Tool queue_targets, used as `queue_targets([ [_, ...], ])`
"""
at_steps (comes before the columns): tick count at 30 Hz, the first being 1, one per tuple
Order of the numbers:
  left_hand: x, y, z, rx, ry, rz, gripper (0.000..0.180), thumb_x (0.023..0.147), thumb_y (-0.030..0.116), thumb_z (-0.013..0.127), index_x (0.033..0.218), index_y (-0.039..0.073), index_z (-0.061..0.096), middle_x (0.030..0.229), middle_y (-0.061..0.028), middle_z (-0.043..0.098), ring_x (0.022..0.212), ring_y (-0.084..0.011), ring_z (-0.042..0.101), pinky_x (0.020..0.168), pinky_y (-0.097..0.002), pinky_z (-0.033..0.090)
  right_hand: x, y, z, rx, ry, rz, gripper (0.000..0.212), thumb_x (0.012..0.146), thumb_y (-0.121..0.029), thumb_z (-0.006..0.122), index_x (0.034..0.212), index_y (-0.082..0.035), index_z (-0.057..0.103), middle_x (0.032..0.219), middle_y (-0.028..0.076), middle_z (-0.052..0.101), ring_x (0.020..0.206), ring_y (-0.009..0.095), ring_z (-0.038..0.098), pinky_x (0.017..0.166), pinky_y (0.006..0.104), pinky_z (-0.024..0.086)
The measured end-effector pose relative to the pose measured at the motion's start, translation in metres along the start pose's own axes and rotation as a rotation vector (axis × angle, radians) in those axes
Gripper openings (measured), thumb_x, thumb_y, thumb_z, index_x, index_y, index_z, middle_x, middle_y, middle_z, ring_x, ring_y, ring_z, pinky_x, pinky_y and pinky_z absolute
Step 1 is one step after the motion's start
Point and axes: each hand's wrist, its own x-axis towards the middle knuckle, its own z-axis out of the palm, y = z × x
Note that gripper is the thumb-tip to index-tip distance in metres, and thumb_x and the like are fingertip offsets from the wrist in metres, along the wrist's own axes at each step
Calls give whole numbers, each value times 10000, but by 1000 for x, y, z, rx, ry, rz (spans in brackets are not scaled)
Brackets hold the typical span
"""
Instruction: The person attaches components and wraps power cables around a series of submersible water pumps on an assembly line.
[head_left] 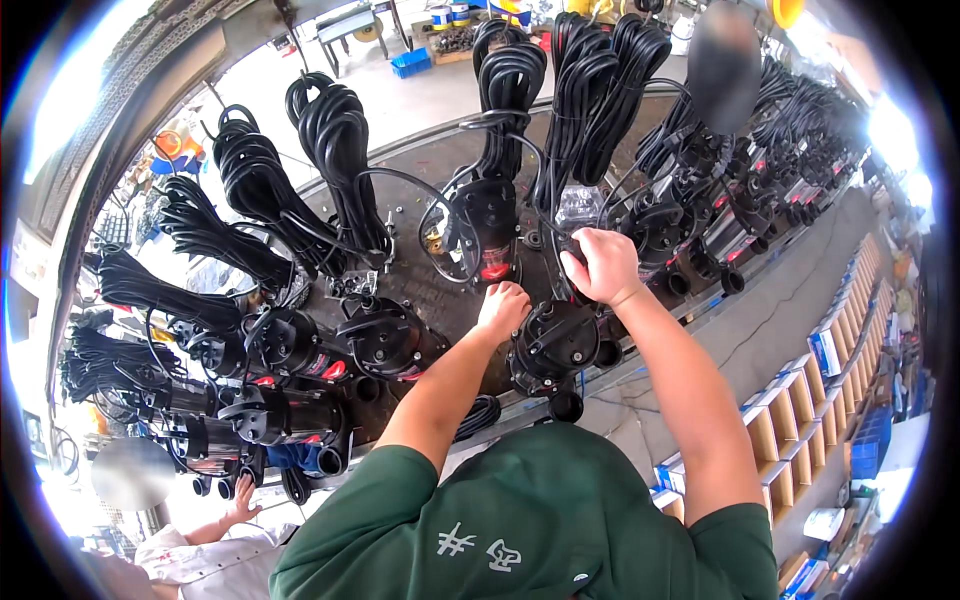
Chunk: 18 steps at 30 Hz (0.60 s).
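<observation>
Near my body stands a black submersible pump (553,345) with a round top and a handle. My right hand (608,268) is closed beside the black cable (552,255) that rises from this pump; its fingertips appear to grip it, though they partly hide it. Just left of the same pump is my left hand (505,308), fingers curled, with whatever they hold hidden. Beyond that hand another pump (490,225) with a red label stands upright, and a cable loops around its side. Thick coils of black cable (575,95) hang above the bench.
More pumps (390,335) with hanging cable coils line the dark bench (420,275) on both sides. Small metal parts (352,284) lie on it at left. Wooden boxes (785,425) stand in rows at right. Another person's hand (242,500) touches the pumps at lower left.
</observation>
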Motion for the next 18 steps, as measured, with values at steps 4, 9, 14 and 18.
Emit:
queue_targets([
  [4,3,0,9,51,5,5,138,882,251,680,883,117,713,1016,-39,640,1091,-265,591,959,-447,445,-4,1,-1,15,-35,37,239,848,-221,728,942,-28,622,783,127,667,699,342,677,628,422,536],
  [9,5,4,-5,92,-133,-62,187,742,101,724,917,141,672,1026,-26,615,1115,-257,569,939,-436,429,-2,2,0,5,4,12,246,857,-253,729,904,-71,570,737,89,637,658,309,657,591,408,518],
  [14,-13,7,-17,85,-88,-94,124,849,229,676,848,105,676,994,-69,617,1071,-282,572,917,-470,438,-3,4,0,15,26,-14,241,860,-251,728,901,-75,568,741,87,638,660,303,660,592,407,524],
  [18,-24,6,-15,55,-37,-84,113,845,204,686,899,104,685,1039,-73,608,1072,-302,563,961,-458,429,-2,5,-4,81,8,17,207,853,-207,732,917,-46,620,745,121,648,661,335,663,602,410,529],
])
